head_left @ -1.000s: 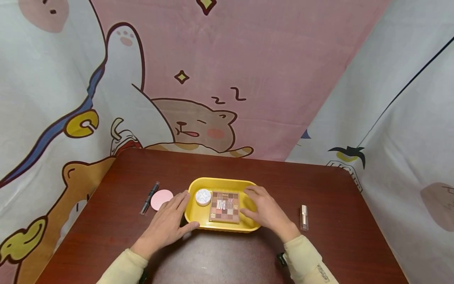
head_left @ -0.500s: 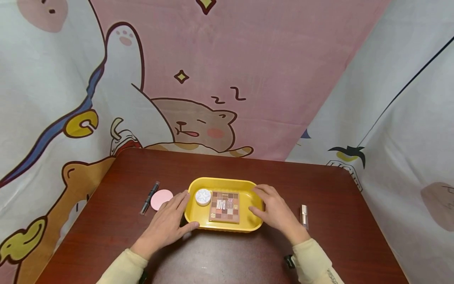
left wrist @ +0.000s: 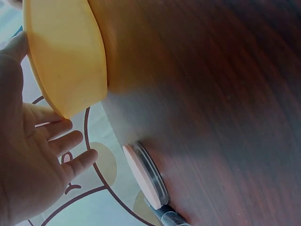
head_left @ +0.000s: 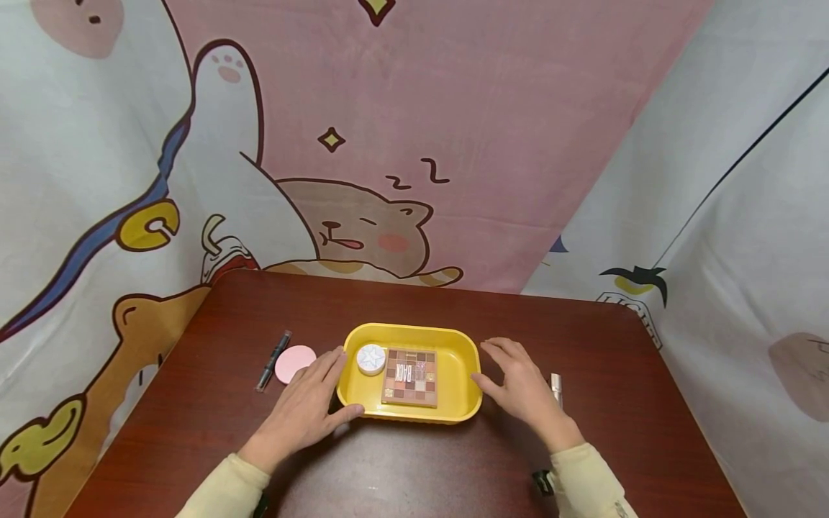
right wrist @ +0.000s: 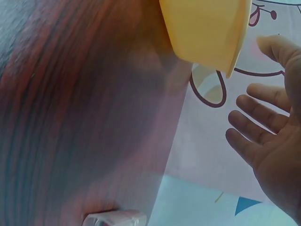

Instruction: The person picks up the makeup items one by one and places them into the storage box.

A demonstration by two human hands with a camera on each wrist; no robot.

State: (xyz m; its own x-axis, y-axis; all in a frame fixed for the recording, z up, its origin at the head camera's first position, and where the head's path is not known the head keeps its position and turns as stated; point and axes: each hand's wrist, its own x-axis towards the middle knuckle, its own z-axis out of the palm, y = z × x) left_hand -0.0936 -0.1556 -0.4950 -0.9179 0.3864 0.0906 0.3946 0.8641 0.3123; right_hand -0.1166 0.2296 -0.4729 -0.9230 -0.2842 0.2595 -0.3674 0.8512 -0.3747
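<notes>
A yellow tray [head_left: 460, 367] stands mid-table, holding an eyeshadow palette [head_left: 410, 378] and a round white compact with a star on its lid [head_left: 371, 359]. My left hand [head_left: 304, 403] touches the tray's left rim with fingers spread; the left wrist view shows thumb and fingertips at the rim. Just off the right end of the tray hovers my right hand [head_left: 524, 388], its fingers extended and nothing in them. In the right wrist view a small gap separates that hand [right wrist: 273, 127] from the tray [right wrist: 207, 33].
Left of the tray lie a round pink compact [head_left: 295, 364] and a dark double-ended pen [head_left: 273, 361]. A lipstick tube [head_left: 557, 387] is on the table's right side, partly hidden behind the right hand. A printed cloth [head_left: 492, 144] hangs behind the table.
My right hand has moved right, from over the tray's inside to just beyond its right end. The left hand, the tray and its contents have stayed put.
</notes>
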